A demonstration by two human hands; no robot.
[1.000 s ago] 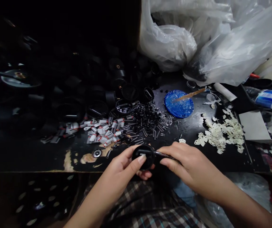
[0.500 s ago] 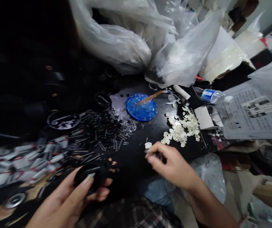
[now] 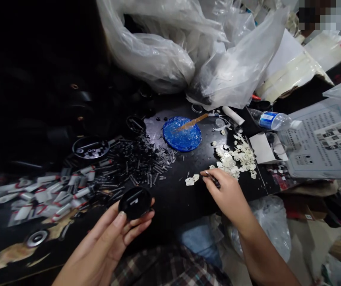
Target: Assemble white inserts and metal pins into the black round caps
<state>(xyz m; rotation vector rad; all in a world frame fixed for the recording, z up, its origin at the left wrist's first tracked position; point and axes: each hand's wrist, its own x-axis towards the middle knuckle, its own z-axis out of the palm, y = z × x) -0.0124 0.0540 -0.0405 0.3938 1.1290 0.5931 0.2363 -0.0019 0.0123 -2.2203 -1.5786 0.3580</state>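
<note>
My left hand [image 3: 107,236] grips a round, shallow black plastic part [image 3: 135,203] by its edge, its hollow side facing up. A small pale piece shows inside the hollow. Over the table to the right, my right hand [image 3: 225,194] has its fingers closed on a slim dark tool [image 3: 214,179] whose exact kind I cannot make out. Just left of those fingertips lie a couple of flat white pieces [image 3: 190,181]. Behind the same hand is a heap of similar cream-white pieces [image 3: 228,161].
A blue lid of clear grease [image 3: 182,135] carries a wooden stick [image 3: 192,122]. To its left spread many small springs [image 3: 134,159] and white cylinders with red rings [image 3: 48,194]. Plastic bags [image 3: 158,59], a water bottle [image 3: 278,120] and a white box [image 3: 261,147] stand around.
My left hand has risen and shifted right with the black part, its thumb now at the edge. My right hand has moved slightly right and away; a second white piece shows beside the first.
</note>
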